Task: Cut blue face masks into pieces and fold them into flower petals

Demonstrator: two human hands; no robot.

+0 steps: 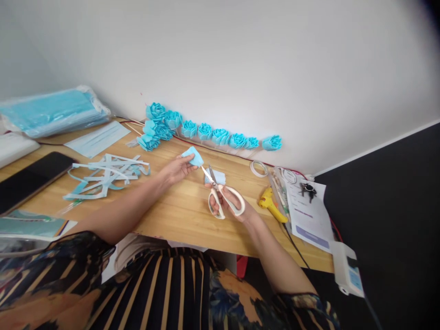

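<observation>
Between the thumb and fingers of my left hand (177,169) is a small light-blue piece of mask fabric (194,156), its lower right corner close to the scissor tips. My right hand (233,204) has its fingers through the white handles of a pair of scissors (216,184). The blades stand apart and point up and left toward the fabric; whether they touch it I cannot tell. Beneath the blades, partly hidden by them, a small stack of blue fabric pieces (220,177) lies on the wooden table (165,215).
Blue fabric flowers (220,136) line the wall. To the left lie cut strips (106,176), a flat mask sheet (98,138), a bag of masks (55,110) and a phone (34,181). At right are a tape roll (252,168), yellow glue gun (271,205), papers (309,215) and keys (308,189).
</observation>
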